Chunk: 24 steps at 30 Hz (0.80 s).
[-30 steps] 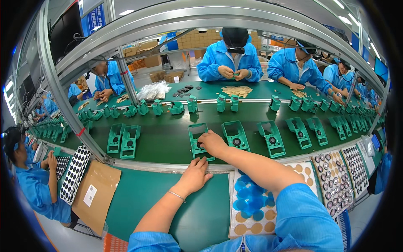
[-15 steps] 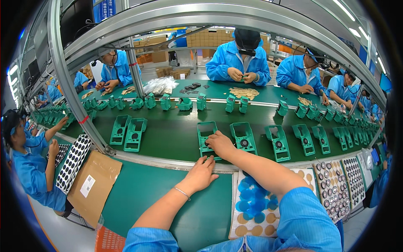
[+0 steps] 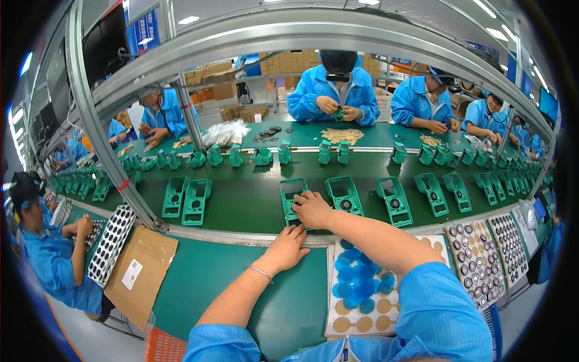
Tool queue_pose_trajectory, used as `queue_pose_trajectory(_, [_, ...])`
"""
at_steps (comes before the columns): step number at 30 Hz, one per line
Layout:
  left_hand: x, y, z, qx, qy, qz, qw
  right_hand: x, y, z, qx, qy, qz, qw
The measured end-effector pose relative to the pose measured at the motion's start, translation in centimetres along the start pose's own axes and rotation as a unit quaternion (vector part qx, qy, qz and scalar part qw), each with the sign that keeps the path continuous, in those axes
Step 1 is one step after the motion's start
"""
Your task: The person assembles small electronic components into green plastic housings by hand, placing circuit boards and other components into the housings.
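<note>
My right hand (image 3: 313, 210) rests over the lower part of a green plastic housing (image 3: 292, 186) on the belt. Its fingers are bent and apart, with the fingertips pressing into the housing. The palm hides what lies under it. Closer to me, my left hand (image 3: 286, 248) reaches the belt's near rail with its fingers extended. Those fingertips meet the housing's lower end, and nothing shows in that hand. Just to the right stands another green housing (image 3: 357, 188) with a round black part in it. A sheet with blue round films (image 3: 356, 274) and tan discs lies beneath my right forearm.
More housings line the dark green belt (image 3: 241, 193) on both sides. At right lie sheets of round parts (image 3: 477, 265); at left, a cardboard sheet (image 3: 142, 265) and a sheet of black discs (image 3: 111, 244). A metal frame (image 3: 99, 114) rises ahead. Co-workers sit opposite and at left.
The view has tilted slightly. My hands remain at the same housing, the right fingers only slightly shifted. The co-worker at left has drawn a raised arm back from the belt.
</note>
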<state>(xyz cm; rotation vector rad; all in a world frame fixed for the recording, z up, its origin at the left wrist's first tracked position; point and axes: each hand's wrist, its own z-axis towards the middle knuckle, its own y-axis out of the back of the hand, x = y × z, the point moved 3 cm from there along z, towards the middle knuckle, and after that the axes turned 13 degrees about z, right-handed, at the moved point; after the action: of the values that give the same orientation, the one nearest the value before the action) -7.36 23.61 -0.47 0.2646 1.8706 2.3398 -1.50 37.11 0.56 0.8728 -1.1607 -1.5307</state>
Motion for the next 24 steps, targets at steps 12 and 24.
queue_pose_trajectory(12, [3.4, 0.3, 5.4, -0.06, 0.065, 0.158, 0.983, 4.3, 17.8, -17.6, -0.184, -0.024, 0.309, 0.933])
queue_pose_trajectory(24, [2.5, -1.2, 7.8, 0.101, 0.086, 0.167, 0.977, 9.3, 19.7, -38.5, -0.325, -0.228, 0.323, 0.859])
